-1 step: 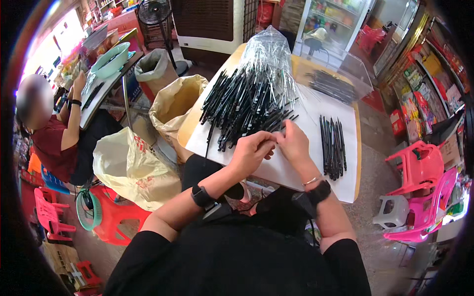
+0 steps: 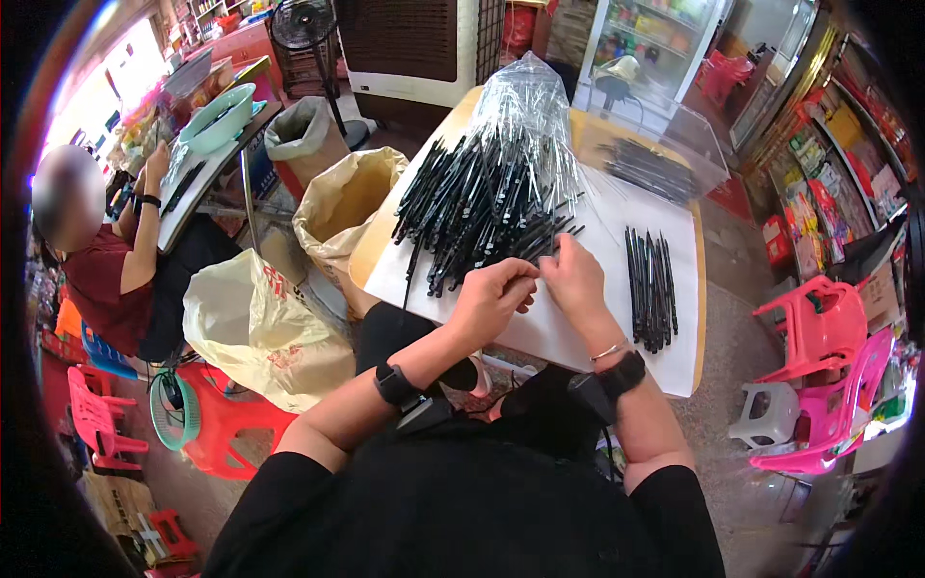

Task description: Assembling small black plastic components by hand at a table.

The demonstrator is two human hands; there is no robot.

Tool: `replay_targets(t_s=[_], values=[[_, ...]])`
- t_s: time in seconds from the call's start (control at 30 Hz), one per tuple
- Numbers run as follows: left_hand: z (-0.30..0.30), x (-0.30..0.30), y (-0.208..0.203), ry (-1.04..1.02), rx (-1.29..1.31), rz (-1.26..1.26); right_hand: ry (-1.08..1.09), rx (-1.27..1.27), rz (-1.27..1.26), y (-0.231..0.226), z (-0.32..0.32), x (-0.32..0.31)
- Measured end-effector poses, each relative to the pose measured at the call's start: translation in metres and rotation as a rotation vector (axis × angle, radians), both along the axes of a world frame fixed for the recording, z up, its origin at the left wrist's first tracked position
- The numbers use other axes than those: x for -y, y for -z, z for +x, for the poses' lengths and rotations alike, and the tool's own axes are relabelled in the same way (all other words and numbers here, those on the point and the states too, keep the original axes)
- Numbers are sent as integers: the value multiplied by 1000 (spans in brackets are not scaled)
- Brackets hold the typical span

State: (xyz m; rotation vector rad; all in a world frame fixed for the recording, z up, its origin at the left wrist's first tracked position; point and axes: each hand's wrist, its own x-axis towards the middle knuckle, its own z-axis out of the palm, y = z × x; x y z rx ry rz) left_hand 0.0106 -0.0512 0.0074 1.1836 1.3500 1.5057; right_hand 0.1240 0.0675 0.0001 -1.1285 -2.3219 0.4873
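Above the near edge of the white-topped table, my left hand is closed in a pinch, its fingers curled. What it pinches, if anything, is too small to make out. Close beside it, my right hand is closed with thumb and forefinger together; a thin black stick seems to stick up from its fingertips. Just beyond my hands lies a large heap of thin black sticks, its far end inside a clear plastic bag. A neater bundle of black sticks lies right of my right hand.
A clear plastic box stands over more dark sticks at the far right. Left of the table are open sacks and a pale yellow bag. A person sits at another table. Red chairs stand at right.
My fingertips have moved very slightly apart. The piles of sticks look the same, and the whole view has shifted a little.
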Motion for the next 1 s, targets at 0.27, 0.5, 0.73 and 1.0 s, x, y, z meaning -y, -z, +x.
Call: replay_targets(t_s=[0.27, 0.5, 0.73, 1.0], values=[[0, -3, -1, 20, -83, -128, 137, 41, -231, -11, 51, -7], [19, -28, -2, 214, 75, -304, 7, -512, -952, -22, 56, 45], [10, -28, 11, 242, 216, -266, -163, -272, -379, -19, 52, 44], [10, -34, 4, 307, 154, -264, 27, -540, -625, -27, 29, 14]])
